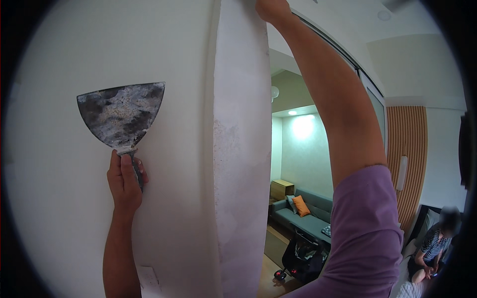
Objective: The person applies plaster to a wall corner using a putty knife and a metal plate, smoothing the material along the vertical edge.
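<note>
My left hand (125, 184) is closed round the handle of a wide putty knife (119, 111). Its broad blade points up in front of the white wall (174, 198) and is smeared with dried, pale filler and dark patches. My right arm reaches high across the doorway, and my right hand (273, 9) is at the top edge of the picture beside the upper part of a pale, patchy wall end (242, 149). The fingers of that hand are mostly cut off, so what they hold or touch is hidden.
Through the opening stand a teal sofa (313, 218) with an orange cushion (301, 205), a wooden cabinet (282, 189) and a dark stroller (300, 258). A person (432, 246) sits at the lower right, near a slatted wood panel (405, 164). A white wall plate (150, 282) is low on the left.
</note>
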